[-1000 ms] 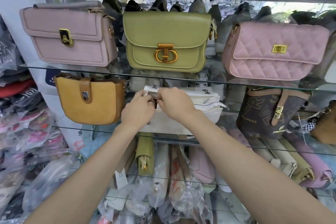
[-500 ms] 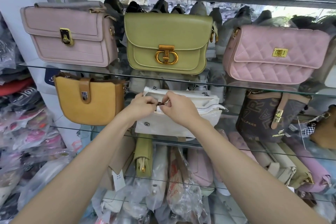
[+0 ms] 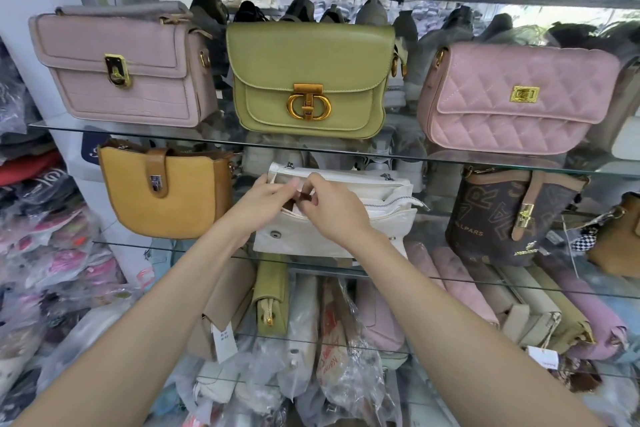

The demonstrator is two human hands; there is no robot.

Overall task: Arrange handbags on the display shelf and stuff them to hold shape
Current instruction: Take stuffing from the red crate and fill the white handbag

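A white handbag (image 3: 377,218) stands on the middle glass shelf (image 3: 138,245), its zip partly undone at the top right. My left hand (image 3: 266,198) grips the bag's upper left edge. My right hand (image 3: 332,208) pinches at the bag's opening, where a small dark piece shows between the fingers of both hands. What sits inside the bag is hidden by my hands.
A mustard bag (image 3: 166,194) stands left of the white one, a brown patterned bag (image 3: 509,218) to its right. On the upper glass shelf (image 3: 398,152) sit a mauve bag (image 3: 128,69), a green bag (image 3: 311,80) and a pink quilted bag (image 3: 516,97). Wrapped bags (image 3: 332,340) fill the lower shelf.
Both hands stayed at the white bag's opening, working at it with small finger movements. The view has drifted slightly, so the shelves sit a little lower in frame.
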